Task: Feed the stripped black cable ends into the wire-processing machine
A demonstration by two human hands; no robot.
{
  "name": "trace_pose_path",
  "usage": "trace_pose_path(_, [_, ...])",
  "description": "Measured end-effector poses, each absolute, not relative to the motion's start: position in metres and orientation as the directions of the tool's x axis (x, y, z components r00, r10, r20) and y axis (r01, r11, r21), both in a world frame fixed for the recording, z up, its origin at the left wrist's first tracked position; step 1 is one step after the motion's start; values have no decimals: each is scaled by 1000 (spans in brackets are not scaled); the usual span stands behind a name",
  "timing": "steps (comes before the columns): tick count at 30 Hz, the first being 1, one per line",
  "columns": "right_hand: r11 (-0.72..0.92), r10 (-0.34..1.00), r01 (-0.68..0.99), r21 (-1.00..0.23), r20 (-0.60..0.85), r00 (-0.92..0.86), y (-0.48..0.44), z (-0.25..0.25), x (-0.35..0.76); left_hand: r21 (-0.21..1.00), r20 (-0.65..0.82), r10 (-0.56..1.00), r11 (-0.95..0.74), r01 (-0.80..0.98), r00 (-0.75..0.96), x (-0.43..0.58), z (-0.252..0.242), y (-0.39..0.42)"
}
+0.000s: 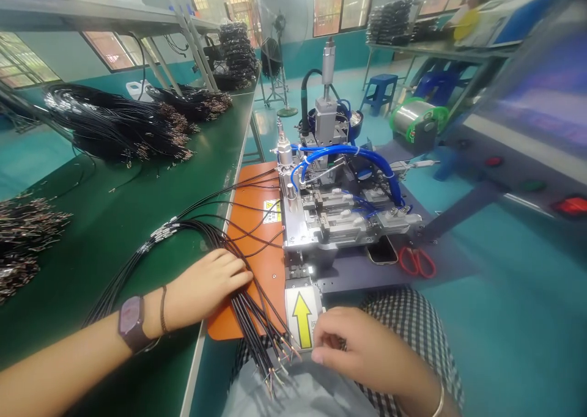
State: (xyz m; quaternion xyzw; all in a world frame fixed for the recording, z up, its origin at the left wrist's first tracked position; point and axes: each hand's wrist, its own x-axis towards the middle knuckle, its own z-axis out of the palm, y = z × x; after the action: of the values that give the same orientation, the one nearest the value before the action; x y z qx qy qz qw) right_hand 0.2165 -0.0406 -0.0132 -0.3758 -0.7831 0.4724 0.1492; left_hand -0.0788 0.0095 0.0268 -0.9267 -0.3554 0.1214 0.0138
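Observation:
My left hand (215,282) is closed over a bundle of black cables (250,316) lying across the orange board (243,221). The bundle's stripped ends, with thin coloured wires, hang over my lap. My right hand (353,350) is loosely curled to the right of those ends, beside the white plate with a yellow arrow (301,319); nothing shows between its fingers. The cables loop left over the green table past white labels (160,230). Several single black cables run to the edge of the metal machine (321,209), which has blue air hoses (362,154).
Large black cable bundles (114,120) lie on the green table (137,203) at left, under a shelf. Red-handled scissors (416,262) and a phone (383,250) lie right of the machine. A green-rimmed wire spool (415,120) stands behind. A panel with buttons (518,172) juts in at right.

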Motion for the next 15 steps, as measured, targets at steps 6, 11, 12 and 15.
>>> trace_pose_path(6, [198, 756, 423, -884, -136, -640, -41, -17, 219, 224, -191, 545, -786, 577, 816, -38, 27, -37])
trace_pose_path(11, [156, 873, 480, -863, -106, -475, -41, -14, 210, 370, -78, 362, -855, 364, 929, -31, 26, -61])
trace_pose_path(12, [182, 898, 513, -839, -72, -435, -41, -14, 204, 351, -61, 371, -861, 368, 927, -37, 24, -60])
trace_pose_path(15, [320, 908, 634, -704, 38, -416, -46, -12, 177, 229, -47, 515, -828, 512, 856, -65, 12, -50])
